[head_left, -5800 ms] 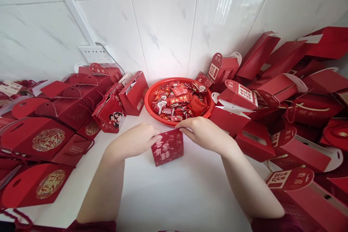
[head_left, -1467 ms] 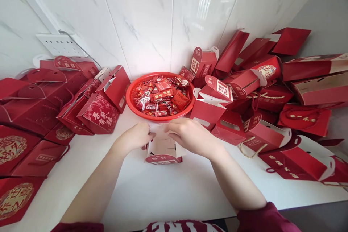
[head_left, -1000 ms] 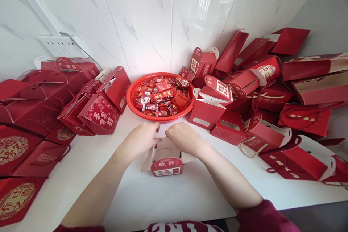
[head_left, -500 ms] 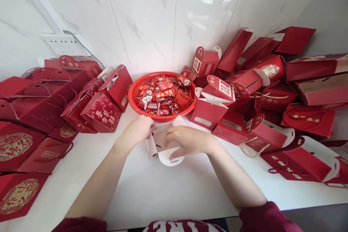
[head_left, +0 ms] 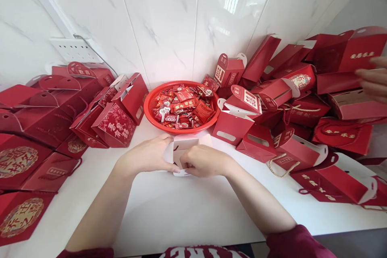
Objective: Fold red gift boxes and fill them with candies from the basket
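Note:
An opened paper gift box [head_left: 185, 143], its white inside facing up, lies on the white table in front of me. My left hand [head_left: 151, 154] wraps round its left side, thumb at the near edge and fingers at the far edge. My right hand [head_left: 205, 160] is curled over the right part of the box, its fingertips down inside near the close wall and partly hidden. Just beyond the box sits a red plastic basket [head_left: 147, 107] filled with red-wrapped sweets [head_left: 183, 105].
Folded red gift boxes crowd the left side, among them a flowered box [head_left: 115, 125]. More stand on the right, including a box with a rope handle [head_left: 298, 153]. Another person's hand [head_left: 373, 78] holds a red box [head_left: 356, 52] at far right. A socket strip [head_left: 74, 50] is on the tiled wall.
The near flap of the box has been raised from lying outward. My right hand has closed at the near wall. Another person's hand and a red box have come in at far right.

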`<state>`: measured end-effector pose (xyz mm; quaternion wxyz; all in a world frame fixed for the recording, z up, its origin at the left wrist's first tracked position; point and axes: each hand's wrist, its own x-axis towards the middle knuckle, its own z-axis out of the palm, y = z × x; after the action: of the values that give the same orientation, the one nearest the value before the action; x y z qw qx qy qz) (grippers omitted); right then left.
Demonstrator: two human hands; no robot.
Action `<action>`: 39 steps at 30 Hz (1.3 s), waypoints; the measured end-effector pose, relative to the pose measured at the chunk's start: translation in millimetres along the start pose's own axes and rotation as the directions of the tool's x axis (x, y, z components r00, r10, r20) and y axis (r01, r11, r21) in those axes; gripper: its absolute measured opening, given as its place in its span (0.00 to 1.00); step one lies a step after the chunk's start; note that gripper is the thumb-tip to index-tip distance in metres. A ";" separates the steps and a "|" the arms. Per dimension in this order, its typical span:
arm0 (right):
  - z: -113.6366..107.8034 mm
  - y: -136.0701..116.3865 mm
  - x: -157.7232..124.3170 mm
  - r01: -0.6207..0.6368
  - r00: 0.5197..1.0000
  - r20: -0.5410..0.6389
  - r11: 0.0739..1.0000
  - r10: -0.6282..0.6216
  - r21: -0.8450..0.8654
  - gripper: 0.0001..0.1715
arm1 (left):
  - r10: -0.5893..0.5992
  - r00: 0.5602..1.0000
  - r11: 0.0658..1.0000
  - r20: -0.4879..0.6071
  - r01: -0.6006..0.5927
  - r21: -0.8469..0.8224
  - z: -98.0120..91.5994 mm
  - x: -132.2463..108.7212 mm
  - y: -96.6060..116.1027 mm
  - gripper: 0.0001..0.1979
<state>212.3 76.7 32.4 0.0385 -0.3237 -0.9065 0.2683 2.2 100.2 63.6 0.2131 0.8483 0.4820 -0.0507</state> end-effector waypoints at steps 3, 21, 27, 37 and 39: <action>-0.9 -1.6 0.9 0.020 0.999 -0.037 0.995 -0.017 0.102 0.03 | 0.039 0.999 0.999 0.022 -0.039 0.011 2.2 -0.7 -3.1 0.46; -45.0 78.1 93.8 -0.292 0.919 -0.202 0.929 0.338 0.226 0.11 | 0.002 0.998 0.998 0.056 0.002 -0.066 15.1 1.7 0.0 0.45; -47.5 94.7 53.7 -0.202 0.869 -0.319 0.860 0.378 0.468 0.21 | 0.036 0.998 0.992 0.051 -0.030 -0.123 13.4 6.1 -2.3 0.47; -33.2 101.4 42.9 0.211 0.843 -0.473 0.652 0.256 0.728 0.25 | 0.042 0.998 0.985 0.054 -0.033 -0.167 17.5 10.3 -6.4 0.46; -32.6 101.5 42.8 0.253 0.832 -0.510 0.670 0.217 0.698 0.23 | 0.042 0.997 0.985 0.061 -0.031 -0.171 17.4 11.0 -6.7 0.46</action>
<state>244.0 183.4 3.9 0.4299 -0.3334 -0.6691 0.5063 4.5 104.8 42.6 0.3012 0.8337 0.4617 -0.0329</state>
